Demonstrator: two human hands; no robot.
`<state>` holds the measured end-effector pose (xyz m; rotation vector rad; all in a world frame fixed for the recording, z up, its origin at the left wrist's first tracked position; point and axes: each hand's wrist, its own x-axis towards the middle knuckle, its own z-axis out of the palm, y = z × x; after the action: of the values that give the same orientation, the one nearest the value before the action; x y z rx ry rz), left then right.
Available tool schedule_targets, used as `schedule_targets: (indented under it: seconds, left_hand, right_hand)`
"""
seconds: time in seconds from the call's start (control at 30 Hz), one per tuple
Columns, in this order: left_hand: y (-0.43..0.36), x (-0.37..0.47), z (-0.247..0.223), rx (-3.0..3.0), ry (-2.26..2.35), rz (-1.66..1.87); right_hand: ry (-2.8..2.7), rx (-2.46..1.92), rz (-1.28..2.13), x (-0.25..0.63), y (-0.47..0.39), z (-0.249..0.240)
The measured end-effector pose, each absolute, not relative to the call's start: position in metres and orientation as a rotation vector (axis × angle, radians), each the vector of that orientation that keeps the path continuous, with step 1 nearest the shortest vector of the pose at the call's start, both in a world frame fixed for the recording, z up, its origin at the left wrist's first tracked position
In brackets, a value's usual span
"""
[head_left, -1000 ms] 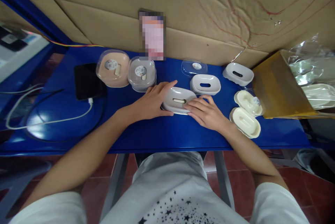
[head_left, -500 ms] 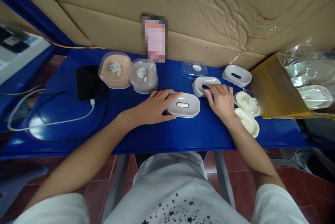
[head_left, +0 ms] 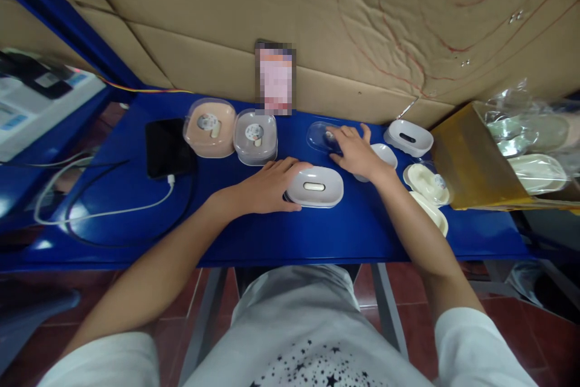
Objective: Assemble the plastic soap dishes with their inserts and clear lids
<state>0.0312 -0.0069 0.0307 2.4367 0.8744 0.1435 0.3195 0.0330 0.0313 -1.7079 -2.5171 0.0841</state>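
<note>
My left hand (head_left: pixel 272 186) is closed around the left end of a light grey oval soap dish (head_left: pixel 333 189). A cream bar-shaped piece (head_left: pixel 313 186) sits in the dish's central slot. My right hand (head_left: pixel 356 151) grips the right end of a clear oval plastic lid (head_left: pixel 316 135), which has a round sticker partly under the fingers. Below that hand, a second grey dish (head_left: pixel 385 154) is partly hidden. A third grey dish (head_left: pixel 410 138) with a dark slot stands farther right. Two cream-coloured dish parts (head_left: pixel 423 182) lie beside my right forearm.
At the back left stand a peach box (head_left: pixel 211 139) and a grey box (head_left: pixel 256 145) with clear covers. A black phone-like device (head_left: pixel 167 148) with a white cable lies left. An open carton (head_left: pixel 466 163) holds wrapped pieces. Cardboard (head_left: pixel 203 61) walls the back of the blue table (head_left: pixel 281 242).
My right hand has left the second grey dish and reached up and left onto the clear lid, which has shifted slightly left and nearer. My left hand stays on its dish.
</note>
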Motion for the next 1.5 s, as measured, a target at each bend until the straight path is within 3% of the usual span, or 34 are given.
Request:
schedule_targets:
  seconds: [0.23,0.53,1.0,1.5]
  left_hand:
    - [0.001,0.025,0.018,2.354,0.944,0.175]
    - [0.018,0.036,-0.016,2.098,0.875,0.585]
    - [0.020,0.029,-0.012,2.161,0.807,0.507]
    - [0.022,0.029,-0.009,2.156,0.795,0.492]
  right_hand:
    - [-2.479,-1.712,0.264,0.326,0.038,0.033]
    - [-2.426,-1.202,0.502,0.340,-0.035,0.023]
    - [-2.502,-1.107,0.272,0.324,-0.046,0.015]
    - [-2.513,-1.169,0.309,0.318,-0.048,0.020]
